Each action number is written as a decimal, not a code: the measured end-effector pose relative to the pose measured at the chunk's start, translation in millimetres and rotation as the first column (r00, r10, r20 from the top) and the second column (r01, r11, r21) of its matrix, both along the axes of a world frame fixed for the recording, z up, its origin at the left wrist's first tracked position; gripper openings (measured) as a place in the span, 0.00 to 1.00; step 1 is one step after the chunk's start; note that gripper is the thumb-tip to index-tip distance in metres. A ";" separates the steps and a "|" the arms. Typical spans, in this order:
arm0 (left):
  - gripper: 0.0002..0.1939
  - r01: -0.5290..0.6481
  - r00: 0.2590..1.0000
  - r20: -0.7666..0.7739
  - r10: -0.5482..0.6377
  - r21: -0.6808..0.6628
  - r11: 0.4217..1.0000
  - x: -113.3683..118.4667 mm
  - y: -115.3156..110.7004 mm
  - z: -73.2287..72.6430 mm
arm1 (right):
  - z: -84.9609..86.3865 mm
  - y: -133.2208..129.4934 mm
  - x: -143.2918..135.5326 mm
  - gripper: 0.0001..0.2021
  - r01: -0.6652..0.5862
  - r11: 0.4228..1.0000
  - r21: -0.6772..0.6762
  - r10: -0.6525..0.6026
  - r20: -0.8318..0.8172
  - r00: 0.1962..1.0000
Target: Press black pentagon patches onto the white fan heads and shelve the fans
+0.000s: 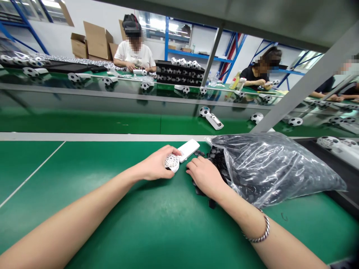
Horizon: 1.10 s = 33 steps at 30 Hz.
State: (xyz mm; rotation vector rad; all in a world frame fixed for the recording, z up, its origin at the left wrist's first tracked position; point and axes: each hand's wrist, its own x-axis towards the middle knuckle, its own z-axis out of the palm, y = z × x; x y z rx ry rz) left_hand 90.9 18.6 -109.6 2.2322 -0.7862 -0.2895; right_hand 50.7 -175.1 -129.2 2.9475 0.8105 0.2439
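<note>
Gripping a white device (pixel 183 155), the left hand (pixel 157 163) curves; right hand (pixel 206 176) arches palm-down, grip unclear.

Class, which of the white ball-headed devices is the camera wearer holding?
The device at the near green table, its latticed head gripped by the wearer's left hand; no other is in the wearer's grasp.

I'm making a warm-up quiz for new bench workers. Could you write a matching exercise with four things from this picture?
Things:
1. Left hand
2. Bracelet
3. Bag
4. Table

Descriptions:
A. Green
B. See-through, black pieces at its mouth
C. At the round end of a white gadget
D. Around the right arm

Pairs: 1-C, 2-D, 3-B, 4-A
</note>
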 end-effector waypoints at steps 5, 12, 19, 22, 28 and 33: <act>0.28 -0.133 0.991 -0.008 0.133 0.008 0.991 -1.7 -4.7 -2.0 | -4.5 -4.6 0.9 0.06 0.005 0.998 0.060 -0.003 -0.029 1.000; 0.30 -0.113 0.988 -0.106 0.116 0.034 0.993 1.0 -0.2 0.6 | -2.9 -7.4 5.2 0.09 0.050 0.781 0.623 0.040 -0.129 0.991; 0.32 0.074 0.991 -0.118 -0.070 0.031 0.997 5.7 8.7 8.5 | -0.2 7.7 2.4 0.06 -0.038 0.551 0.834 0.197 -0.085 0.977; 0.33 0.083 0.990 -0.115 -0.077 0.051 0.995 5.0 8.2 9.3 | -3.8 12.3 4.3 0.07 -0.043 0.548 0.835 0.233 -0.103 0.967; 0.35 0.004 0.996 -0.093 0.000 0.045 0.999 3.0 2.2 5.4 | -10.4 15.8 5.7 0.06 -0.045 0.540 0.841 0.219 -0.089 0.972; 0.36 -0.088 0.995 -0.041 0.089 0.026 0.996 0.5 -3.2 -1.7 | -12.5 17.3 7.2 0.04 0.004 0.522 0.853 0.181 -0.116 0.977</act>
